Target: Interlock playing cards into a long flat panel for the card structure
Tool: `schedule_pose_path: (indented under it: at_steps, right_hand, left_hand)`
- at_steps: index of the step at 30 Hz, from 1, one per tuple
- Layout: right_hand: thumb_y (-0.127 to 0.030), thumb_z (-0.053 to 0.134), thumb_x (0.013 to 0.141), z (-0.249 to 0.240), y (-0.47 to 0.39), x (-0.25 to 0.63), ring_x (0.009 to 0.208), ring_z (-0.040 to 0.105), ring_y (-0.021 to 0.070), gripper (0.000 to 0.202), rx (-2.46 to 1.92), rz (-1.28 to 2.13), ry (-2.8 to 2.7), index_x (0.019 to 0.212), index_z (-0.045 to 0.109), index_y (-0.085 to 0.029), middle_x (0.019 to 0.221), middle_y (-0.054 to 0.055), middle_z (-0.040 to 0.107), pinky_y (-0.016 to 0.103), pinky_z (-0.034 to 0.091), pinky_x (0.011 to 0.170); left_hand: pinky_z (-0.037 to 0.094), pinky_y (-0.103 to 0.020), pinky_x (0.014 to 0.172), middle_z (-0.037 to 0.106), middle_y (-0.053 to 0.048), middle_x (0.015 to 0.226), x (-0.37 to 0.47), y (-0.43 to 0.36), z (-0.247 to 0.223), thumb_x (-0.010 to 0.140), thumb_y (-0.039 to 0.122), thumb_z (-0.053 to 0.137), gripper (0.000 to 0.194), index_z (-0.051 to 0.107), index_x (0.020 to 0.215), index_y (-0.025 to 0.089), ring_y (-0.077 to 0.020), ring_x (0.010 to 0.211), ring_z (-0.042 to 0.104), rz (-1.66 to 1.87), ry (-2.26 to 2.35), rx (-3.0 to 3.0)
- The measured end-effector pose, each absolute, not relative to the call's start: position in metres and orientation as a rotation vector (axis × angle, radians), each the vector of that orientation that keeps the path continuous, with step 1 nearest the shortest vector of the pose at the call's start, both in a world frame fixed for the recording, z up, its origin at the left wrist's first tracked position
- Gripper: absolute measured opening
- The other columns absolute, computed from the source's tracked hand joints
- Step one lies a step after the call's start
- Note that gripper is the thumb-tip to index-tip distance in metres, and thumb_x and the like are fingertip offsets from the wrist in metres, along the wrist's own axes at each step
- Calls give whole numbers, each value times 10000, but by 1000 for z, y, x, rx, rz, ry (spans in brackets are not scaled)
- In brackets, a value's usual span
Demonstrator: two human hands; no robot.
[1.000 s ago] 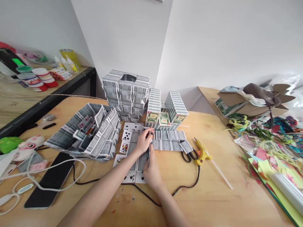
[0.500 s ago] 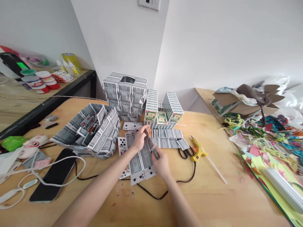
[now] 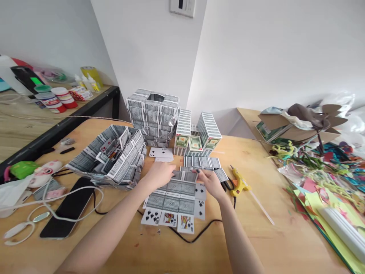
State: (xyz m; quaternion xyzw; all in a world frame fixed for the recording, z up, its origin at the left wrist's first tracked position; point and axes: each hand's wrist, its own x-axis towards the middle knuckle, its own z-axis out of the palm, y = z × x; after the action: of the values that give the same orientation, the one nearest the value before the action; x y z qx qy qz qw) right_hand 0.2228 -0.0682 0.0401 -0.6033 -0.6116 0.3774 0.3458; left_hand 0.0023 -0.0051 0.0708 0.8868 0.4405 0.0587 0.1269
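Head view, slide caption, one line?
Left hand and right hand at the far edge of a playing-card panel, yellow glue gun to the right.

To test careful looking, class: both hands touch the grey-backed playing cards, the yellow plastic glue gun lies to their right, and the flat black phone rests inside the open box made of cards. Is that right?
Not quite: the flat black phone lies on the wooden table, outside the open box made of cards, as the head view shows. The rest stands.
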Motion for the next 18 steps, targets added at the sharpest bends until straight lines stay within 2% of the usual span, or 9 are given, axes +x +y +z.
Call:
schedule_pose_path:
  at_steps: [2,4,6,10,14,18]
  right_hand:
    - [-309,325,885,37,-69,234,875,614,192,386,-1727,770,-1617,1042,637,-145,976,73,678,317,468,774]
    - [-198,392,837,36,-71,243,980,552,200,324,-1878,507,-1803,1057,629,-168,1074,66,640,331,425,844]
    - [-125,454,775,36,-73,246,1062,469,231,354,-1976,292,-2049,1079,620,-198,1165,60,590,365,375,883]
    - [-113,439,791,36,-70,239,1079,398,273,367,-2079,22,-2330,1101,602,-220,1204,84,541,399,319,856]
    - [-123,372,833,36,-64,235,1046,407,249,349,-2060,-39,-2415,1085,600,-200,1115,101,566,377,302,857]
    - [-183,465,780,37,-62,239,1065,403,238,377,-1949,76,-2490,1145,553,-204,1183,84,525,336,325,863]
  left_hand:
    - [445,-352,649,633,-91,680,-7,-6,68,779,233,496,109,589,800,182,-265,681,622,106,1349,2601]
    - [440,-344,616,634,-99,672,-16,-9,68,809,237,454,141,570,860,174,-271,656,626,56,1400,2600]
    - [437,-333,583,637,-104,674,-24,-13,71,832,248,415,171,549,902,167,-274,642,629,1,1476,2580]
    - [431,-319,539,645,-108,676,-33,-22,75,855,247,350,207,525,921,157,-283,644,636,-20,1680,2506]
    - [438,-325,539,656,-119,697,-35,-34,71,849,231,346,222,523,955,147,-296,664,642,-7,1835,2400]
    - [456,-341,570,663,-131,717,-36,-48,60,852,210,337,309,486,1105,114,-294,671,645,4,1949,2275]
